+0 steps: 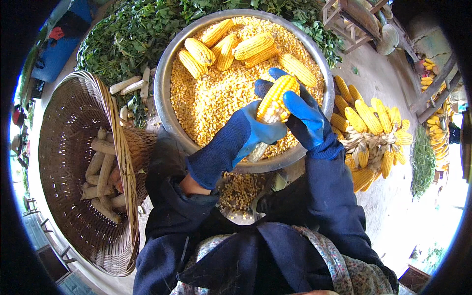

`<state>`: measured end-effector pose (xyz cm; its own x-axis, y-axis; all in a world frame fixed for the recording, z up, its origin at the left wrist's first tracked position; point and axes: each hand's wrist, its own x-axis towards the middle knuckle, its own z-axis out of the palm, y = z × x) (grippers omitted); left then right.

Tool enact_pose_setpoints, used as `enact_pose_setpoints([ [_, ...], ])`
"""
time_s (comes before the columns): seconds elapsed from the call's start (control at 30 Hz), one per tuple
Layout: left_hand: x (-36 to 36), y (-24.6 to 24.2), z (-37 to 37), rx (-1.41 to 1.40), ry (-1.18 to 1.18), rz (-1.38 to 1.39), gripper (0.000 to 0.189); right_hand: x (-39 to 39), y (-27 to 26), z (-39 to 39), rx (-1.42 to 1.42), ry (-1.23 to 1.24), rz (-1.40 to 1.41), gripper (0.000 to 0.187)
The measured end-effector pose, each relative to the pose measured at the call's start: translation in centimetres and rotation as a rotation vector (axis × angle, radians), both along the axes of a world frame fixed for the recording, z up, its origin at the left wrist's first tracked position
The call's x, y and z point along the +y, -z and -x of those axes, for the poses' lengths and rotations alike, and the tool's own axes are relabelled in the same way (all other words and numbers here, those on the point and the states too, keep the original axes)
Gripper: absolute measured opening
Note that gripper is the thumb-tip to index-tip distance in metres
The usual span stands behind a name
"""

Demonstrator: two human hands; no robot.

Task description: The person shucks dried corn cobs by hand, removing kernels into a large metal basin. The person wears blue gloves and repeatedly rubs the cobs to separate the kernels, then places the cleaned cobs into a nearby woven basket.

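Observation:
Both my hands wear blue coated work gloves above a metal basin of loose corn kernels. My left hand is closed around the lower part of a yellow corn ear, whose lower end is partly stripped. From under that hand sticks a bare cob end; whether it belongs to the same ear is hidden. My right hand grips the ear from the right, its thumb against the kernels and its fingers behind. Several whole corn ears lie on the kernels at the basin's far side.
At left, a tipped wicker basket contains bare cobs. More cobs lie beside green leafy stalks. A bundle of corn ears rests on the floor at right. Kernels are scattered below the basin. A wooden frame stands far right.

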<state>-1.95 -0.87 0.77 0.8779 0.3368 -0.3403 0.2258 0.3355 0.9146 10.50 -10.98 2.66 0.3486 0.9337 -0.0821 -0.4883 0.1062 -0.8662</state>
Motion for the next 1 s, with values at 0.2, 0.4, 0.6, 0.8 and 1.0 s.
enact_pose_setpoints([
  [0.2, 0.5, 9.7, -2.9, -0.064, 0.032, 0.107, 0.044, 0.5, 2.5, 0.0, -0.159, 0.022, 0.002, 0.075],
  [0.4, 0.3, 7.2, -2.4, 0.075, -0.013, -0.225, 0.06, 1.3, 3.0, 0.5, 0.09, 0.12, 0.066, 0.066],
  [0.6, 0.1, 3.3, 0.1, 0.062, -0.089, -0.254, 0.053, 1.0, 1.8, 1.0, -0.078, 0.072, 0.092, 0.066],
  [0.8, 0.0, 0.8, 0.1, -0.035, -0.02, -0.081, 0.039, 0.3, 2.5, 0.3, -0.112, 0.007, -0.014, 0.074],
  [1.0, -0.7, -2.1, 0.1, 0.515, -0.02, -0.798, 0.066, 1.8, 2.6, 1.4, 0.066, 0.265, 0.106, 0.047],
])
